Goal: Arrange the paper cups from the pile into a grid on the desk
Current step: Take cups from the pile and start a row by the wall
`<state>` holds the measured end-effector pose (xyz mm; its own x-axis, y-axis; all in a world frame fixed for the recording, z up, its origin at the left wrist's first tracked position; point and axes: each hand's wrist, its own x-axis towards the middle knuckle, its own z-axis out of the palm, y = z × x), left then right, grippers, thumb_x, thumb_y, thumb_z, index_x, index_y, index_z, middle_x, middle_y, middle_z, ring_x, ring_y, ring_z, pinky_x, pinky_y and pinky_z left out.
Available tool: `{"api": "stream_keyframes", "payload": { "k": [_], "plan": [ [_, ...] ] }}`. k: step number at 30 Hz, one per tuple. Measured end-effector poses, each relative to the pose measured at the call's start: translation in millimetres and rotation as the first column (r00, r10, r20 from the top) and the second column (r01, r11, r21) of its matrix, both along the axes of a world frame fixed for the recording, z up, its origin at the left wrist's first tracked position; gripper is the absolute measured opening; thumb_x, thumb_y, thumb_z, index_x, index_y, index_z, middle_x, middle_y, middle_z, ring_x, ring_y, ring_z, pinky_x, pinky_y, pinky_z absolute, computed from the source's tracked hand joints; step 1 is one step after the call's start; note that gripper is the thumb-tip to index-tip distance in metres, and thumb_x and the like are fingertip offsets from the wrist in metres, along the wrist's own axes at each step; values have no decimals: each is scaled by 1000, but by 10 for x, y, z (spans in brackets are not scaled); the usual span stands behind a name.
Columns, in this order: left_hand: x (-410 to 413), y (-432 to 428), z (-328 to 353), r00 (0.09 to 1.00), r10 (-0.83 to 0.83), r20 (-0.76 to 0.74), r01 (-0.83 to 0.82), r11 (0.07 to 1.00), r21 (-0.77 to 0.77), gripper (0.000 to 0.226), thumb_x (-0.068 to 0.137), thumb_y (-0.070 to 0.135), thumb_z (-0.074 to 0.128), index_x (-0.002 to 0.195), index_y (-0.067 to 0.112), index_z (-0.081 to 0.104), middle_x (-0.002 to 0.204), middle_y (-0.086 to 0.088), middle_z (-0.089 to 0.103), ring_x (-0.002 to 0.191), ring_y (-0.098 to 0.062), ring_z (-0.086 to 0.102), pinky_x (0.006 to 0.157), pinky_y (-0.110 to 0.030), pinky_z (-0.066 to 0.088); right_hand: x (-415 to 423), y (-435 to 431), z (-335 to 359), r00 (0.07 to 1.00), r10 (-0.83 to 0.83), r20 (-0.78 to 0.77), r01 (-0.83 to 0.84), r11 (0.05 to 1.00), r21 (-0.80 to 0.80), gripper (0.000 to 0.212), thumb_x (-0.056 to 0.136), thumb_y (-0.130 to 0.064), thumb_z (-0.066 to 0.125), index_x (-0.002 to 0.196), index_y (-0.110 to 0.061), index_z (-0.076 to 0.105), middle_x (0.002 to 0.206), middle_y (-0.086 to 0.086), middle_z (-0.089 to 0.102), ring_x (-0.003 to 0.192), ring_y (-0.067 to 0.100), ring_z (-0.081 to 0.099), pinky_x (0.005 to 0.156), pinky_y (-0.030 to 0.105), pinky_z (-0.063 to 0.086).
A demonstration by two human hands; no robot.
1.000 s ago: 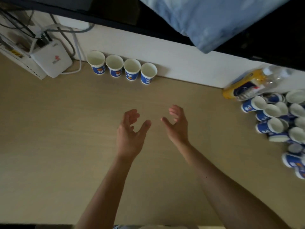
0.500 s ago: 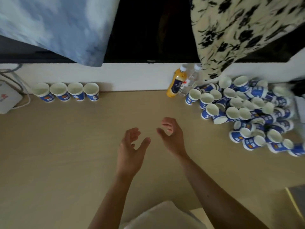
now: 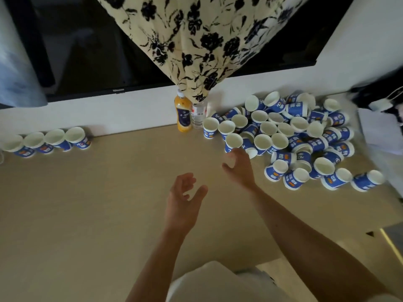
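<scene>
Pile of paper cups point(image 3: 294, 136) is lying right-rear on the desk point(image 3: 87, 203), just beyond your right hand point(image 3: 238, 168), which is hovering empty, fingers loosely spread, nearest an upright cup point(image 3: 233, 141). Your left hand point(image 3: 183, 199) is hanging open, farther off.

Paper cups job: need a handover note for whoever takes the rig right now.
Left hand: open, empty, over the desk.
Right hand: open, empty, reaching to the near-left edge of the pile; no cup gripped.
Done: row of four cups standing along the back wall, far left.
Left: the rest of the pile at the right, many cups on their sides, to be set out in further rows.
Note: orange bottle and clear bottle stand by the wall beside the pile.
</scene>
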<state>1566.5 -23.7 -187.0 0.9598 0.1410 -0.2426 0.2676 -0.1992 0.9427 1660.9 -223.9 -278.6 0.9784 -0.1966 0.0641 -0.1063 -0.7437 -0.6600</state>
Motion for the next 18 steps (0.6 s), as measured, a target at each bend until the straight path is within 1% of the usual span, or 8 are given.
{"api": "stream_keyframes", "payload": {
  "k": [2,4,6,8,9,12,15,18],
  "plan": [
    [-31,-100,21,1000,8,7,-8,1000,5,35,83,18,80,104,36,59,105,12,69,103,-4,64,95,-43,54,140,-114,-43,992,81,-96,-96,981,-170,32,79,-21,75,107,-5,70,130,17,56,124,37,50,100,44,45],
    [-54,-152,45,1000,14,9,-14,1000,10,36,84,18,80,105,36,58,106,10,69,103,-6,64,95,-43,54,245,-184,-95,973,116,-201,-181,924,-338,35,83,-27,73,111,-7,69,144,17,44,135,39,38,104,47,43],
    [-73,-176,79,1000,25,16,-25,1000,17,35,84,17,79,105,35,58,107,9,69,104,-8,65,95,-43,54,330,-242,-150,950,138,-279,-251,869,-426,38,85,-31,71,115,-8,66,154,15,33,143,39,26,110,50,38],
    [-84,-174,108,999,45,27,-46,999,29,35,84,16,79,108,31,60,107,7,69,105,-10,65,94,-44,55,387,-295,-200,933,150,-327,-292,847,-444,42,87,-32,71,121,-9,64,158,14,28,148,38,19,116,52,30],
    [-89,-163,121,998,57,32,-59,998,37,35,84,16,79,110,30,60,107,7,69,105,-10,65,94,-45,55,403,-307,-213,925,160,-343,-310,841,-442,46,87,-33,71,125,-9,61,159,12,29,149,37,18,118,52,27],
    [-95,-151,142,996,78,40,-80,995,54,35,84,16,79,111,27,60,106,7,69,104,-11,65,94,-45,55,405,-348,-218,918,198,-345,-341,839,-425,56,87,-34,72,134,-8,55,155,9,34,147,33,23,120,50,24],
    [-105,-177,144,996,79,33,-81,995,60,35,84,16,79,111,27,60,107,7,69,104,-10,64,94,-42,55,417,-384,-191,912,241,-332,-376,815,-441,57,85,-34,74,132,-8,55,153,8,35,145,32,26,119,49,24],
    [-122,-218,108,998,64,20,-65,995,71,35,84,17,79,112,27,60,107,8,69,105,-9,64,93,-39,55,451,-436,-185,892,261,-368,-421,774,-473,59,85,-35,74,134,-9,56,156,9,30,148,32,20,120,50,20]
  ]
}}
